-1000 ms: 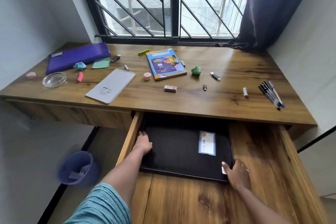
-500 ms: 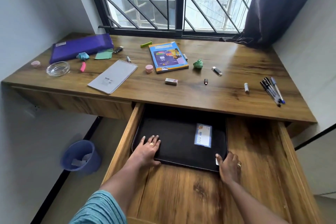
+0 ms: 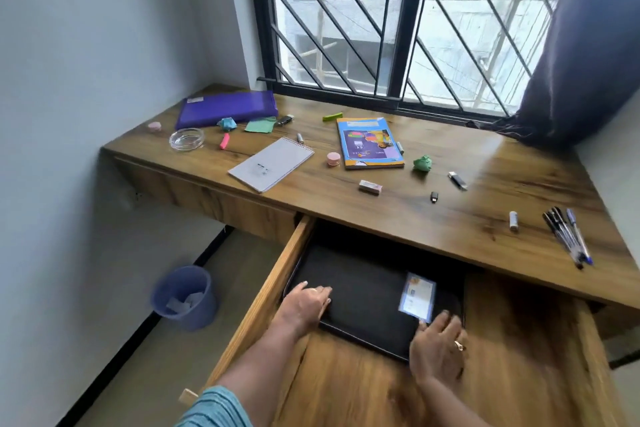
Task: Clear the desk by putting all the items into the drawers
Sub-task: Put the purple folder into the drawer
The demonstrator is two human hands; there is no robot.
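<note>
1. Pressing flat, the left hand [image 3: 304,302] and right hand [image 3: 438,347], fingers relaxed and gripping nothing, rest on the near corners of the black folder [image 3: 367,288].
2. Slide it squarely toward the back-left of the drawer [image 3: 519,340].
3. Spiral notepad [image 3: 272,163] and pens [image 3: 566,236] wait on the desk [image 3: 415,218].

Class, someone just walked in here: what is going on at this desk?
A person has both hands on a black folder in the open drawer: the left hand flat on its left side, the right hand at its near right corner. A notebook, a book, pens and a purple case lie on the desk.
</note>
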